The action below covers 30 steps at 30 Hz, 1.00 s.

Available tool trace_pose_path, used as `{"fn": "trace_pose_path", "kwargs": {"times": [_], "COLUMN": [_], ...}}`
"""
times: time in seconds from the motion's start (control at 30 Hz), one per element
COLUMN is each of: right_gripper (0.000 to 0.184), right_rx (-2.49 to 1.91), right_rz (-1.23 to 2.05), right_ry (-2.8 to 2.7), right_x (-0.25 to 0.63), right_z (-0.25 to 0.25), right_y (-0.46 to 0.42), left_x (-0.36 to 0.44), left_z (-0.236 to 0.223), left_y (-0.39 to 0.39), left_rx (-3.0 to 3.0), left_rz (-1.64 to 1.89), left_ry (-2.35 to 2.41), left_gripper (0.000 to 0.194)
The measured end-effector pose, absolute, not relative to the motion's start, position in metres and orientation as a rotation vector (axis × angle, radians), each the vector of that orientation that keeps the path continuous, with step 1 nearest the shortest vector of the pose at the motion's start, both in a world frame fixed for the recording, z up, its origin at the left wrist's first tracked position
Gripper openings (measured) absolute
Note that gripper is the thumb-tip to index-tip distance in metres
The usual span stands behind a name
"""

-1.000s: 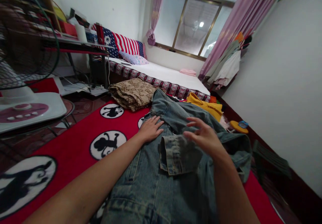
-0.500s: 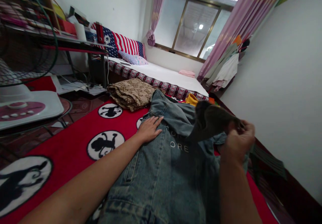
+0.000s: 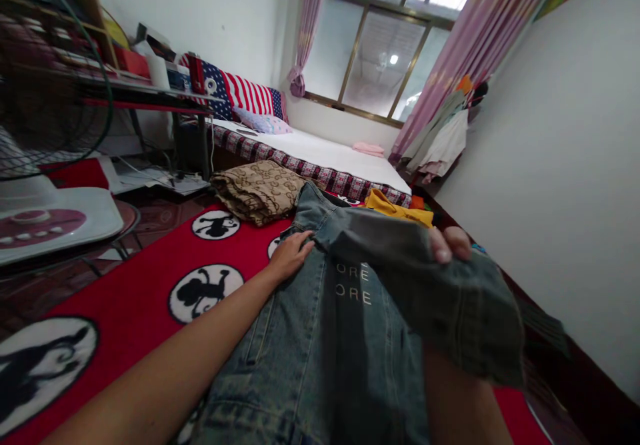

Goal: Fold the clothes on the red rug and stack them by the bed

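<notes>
A blue denim jacket point(image 3: 300, 365) with pale lettering lies spread on a red blanket point(image 3: 145, 285) patterned with white circles and black figures. My left hand point(image 3: 293, 255) rests flat on the jacket near its shoulder, fingers stretched out. On the other side, my right hand point(image 3: 450, 244) grips the jacket's sleeve point(image 3: 400, 242) and holds it raised above the jacket's front. The sleeve end hangs over my right wrist and hides most of that hand; only some fingertips show.
A folded brown patterned cloth point(image 3: 260, 188) and a yellow garment point(image 3: 395, 208) lie beyond the jacket. Left stand a fan point(image 3: 55, 212) and a cluttered desk point(image 3: 150, 92). A bed point(image 3: 320, 145) is under the window; clothes point(image 3: 445, 138) hang by the right wall.
My right hand has lifted the sleeve and drawn it across toward the right, so it now stretches over the jacket's front. More of the yellow garment shows. My left hand stays by the shoulder.
</notes>
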State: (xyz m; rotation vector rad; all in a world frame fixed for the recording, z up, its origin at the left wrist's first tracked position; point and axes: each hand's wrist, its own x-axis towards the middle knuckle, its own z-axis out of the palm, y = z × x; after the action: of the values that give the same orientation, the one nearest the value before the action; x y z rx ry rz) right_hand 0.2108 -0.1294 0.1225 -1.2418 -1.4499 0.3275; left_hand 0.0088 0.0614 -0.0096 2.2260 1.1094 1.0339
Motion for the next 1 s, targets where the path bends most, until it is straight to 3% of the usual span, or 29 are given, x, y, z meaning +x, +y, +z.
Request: {"fn": "trace_pose_path", "kwargs": {"times": [0.07,0.13,0.23,0.33,0.43,0.5,0.57,0.7,0.87,1.0], "right_gripper": [0.056,0.054,0.046,0.032,0.012,0.009,0.014,0.038,0.023,0.043], "right_rx": [-1.006,-0.748,-0.732,-1.061,-1.451,-1.641,-1.7,-1.741,-1.914,-1.956], "right_rz": [0.821,1.379,1.7,1.508,0.981,0.598,0.369,0.335,0.272,0.106], "right_ry": [-1.738,-2.065,-2.262,-2.125,-1.864,-1.674,-1.563,-1.687,-1.678,-1.433], "right_x": [0.177,0.148,0.126,0.135,0.159,0.173,0.181,0.183,0.182,0.187], "right_z": [0.126,0.127,0.119,0.1,0.08,0.066,0.053,0.031,0.015,0.004], "right_y": [-0.133,-0.131,-0.12,-0.103,-0.084,-0.072,-0.063,-0.056,-0.053,-0.046], "left_x": [0.004,-0.002,-0.008,-0.009,-0.006,-0.004,-0.001,0.003,0.01,0.012], "left_z": [-0.009,-0.008,-0.008,-0.007,-0.007,-0.007,-0.006,-0.002,0.002,0.0], "left_y": [0.07,0.077,0.082,0.079,0.075,0.074,0.072,0.061,0.046,0.045], "left_rx": [1.879,1.561,1.299,1.285,1.373,1.445,1.552,1.823,2.078,2.178], "left_rz": [1.191,1.253,1.273,1.293,1.29,1.29,1.301,1.33,1.299,1.154], "left_ry": [1.055,0.988,0.914,0.887,0.895,0.908,0.927,0.957,1.04,1.127], "left_gripper": [0.05,0.054,0.059,0.063,0.065,0.061,0.052,0.031,0.027,0.024]}}
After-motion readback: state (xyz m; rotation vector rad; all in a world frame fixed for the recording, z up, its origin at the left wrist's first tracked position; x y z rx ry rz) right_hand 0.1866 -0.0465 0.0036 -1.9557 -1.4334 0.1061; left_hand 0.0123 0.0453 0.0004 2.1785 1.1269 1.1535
